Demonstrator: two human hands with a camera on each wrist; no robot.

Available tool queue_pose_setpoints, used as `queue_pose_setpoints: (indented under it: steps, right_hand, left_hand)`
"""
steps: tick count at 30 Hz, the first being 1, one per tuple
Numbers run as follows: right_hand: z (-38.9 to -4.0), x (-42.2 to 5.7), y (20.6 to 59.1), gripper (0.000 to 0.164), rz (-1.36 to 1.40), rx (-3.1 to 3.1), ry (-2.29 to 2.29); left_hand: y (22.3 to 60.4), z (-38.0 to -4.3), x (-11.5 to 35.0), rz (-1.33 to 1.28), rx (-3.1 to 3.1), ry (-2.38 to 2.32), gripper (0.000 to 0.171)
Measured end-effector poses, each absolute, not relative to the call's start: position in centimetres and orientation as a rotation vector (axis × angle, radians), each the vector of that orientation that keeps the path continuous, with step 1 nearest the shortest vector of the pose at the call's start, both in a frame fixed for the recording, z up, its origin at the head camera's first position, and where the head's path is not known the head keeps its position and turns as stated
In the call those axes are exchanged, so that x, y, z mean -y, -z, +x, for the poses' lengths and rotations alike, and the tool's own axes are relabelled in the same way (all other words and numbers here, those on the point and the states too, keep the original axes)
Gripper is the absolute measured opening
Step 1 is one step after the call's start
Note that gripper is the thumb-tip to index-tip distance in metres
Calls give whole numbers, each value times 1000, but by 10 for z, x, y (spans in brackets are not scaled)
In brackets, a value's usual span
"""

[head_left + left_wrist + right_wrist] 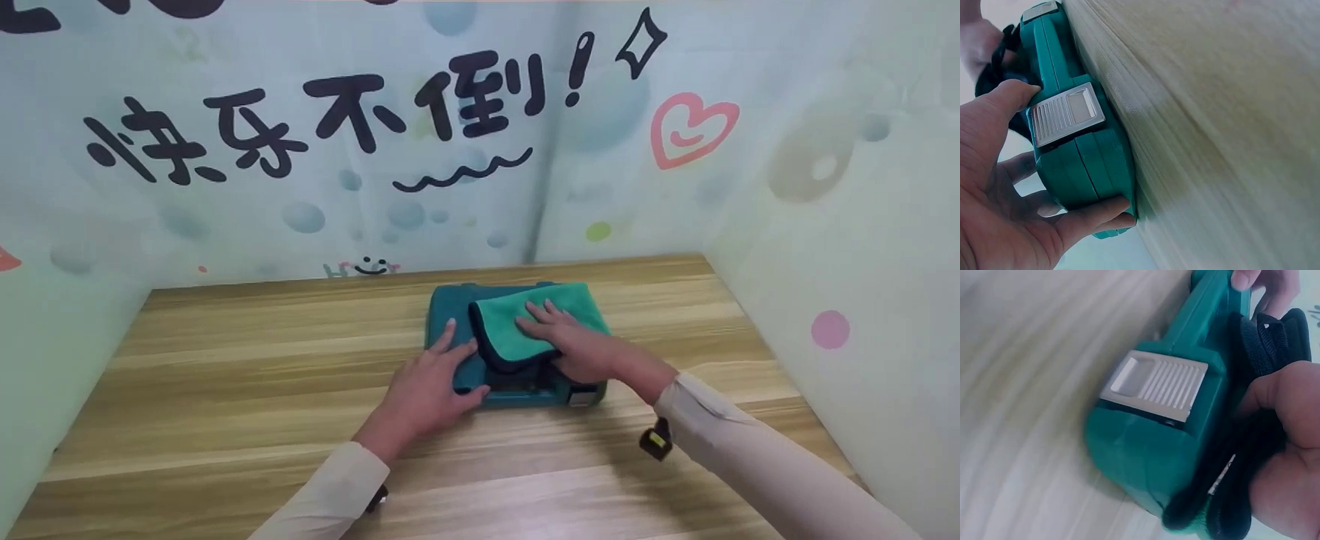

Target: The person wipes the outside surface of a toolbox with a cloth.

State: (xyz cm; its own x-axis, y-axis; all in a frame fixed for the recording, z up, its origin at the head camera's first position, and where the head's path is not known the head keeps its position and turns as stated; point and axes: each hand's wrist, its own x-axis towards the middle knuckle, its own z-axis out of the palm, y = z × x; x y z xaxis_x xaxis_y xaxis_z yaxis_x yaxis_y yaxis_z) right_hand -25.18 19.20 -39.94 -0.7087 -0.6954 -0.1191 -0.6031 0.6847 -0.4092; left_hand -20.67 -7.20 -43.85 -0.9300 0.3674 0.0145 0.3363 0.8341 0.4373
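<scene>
A teal plastic tool case (448,304) with silver latches lies flat on the table. My left hand (427,386) holds its left end, thumb at the front edge near the handle. In the left wrist view those fingers (1098,216) bend round the case's end beside a latch (1068,112). A folded green cloth (510,330) with dark edging covers much of the lid. My right hand (574,345) presses on the cloth, fingers spread and mostly straight. In the right wrist view the thumb (1269,391) lies against the cloth's dark edge (1266,343), near the other latch (1154,385).
The case sits toward the back of a wood-grain table (262,375). Behind it rises a pale printed backdrop (360,217), with similar panels at both sides. A small black device (656,441) hangs at the right sleeve.
</scene>
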Motion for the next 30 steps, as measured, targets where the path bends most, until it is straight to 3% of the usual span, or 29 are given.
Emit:
queue_pose_setpoints:
  steps: [14, 30]
  right_hand:
    - [-288, -157, 395, 76, -805, -2685, 267]
    - [-298, -150, 403, 76, -856, -2737, 280]
  left_hand:
    - [439, -207, 73, 562, -2934, -664, 68]
    - [444, -203, 99, 598, -2774, -876, 80]
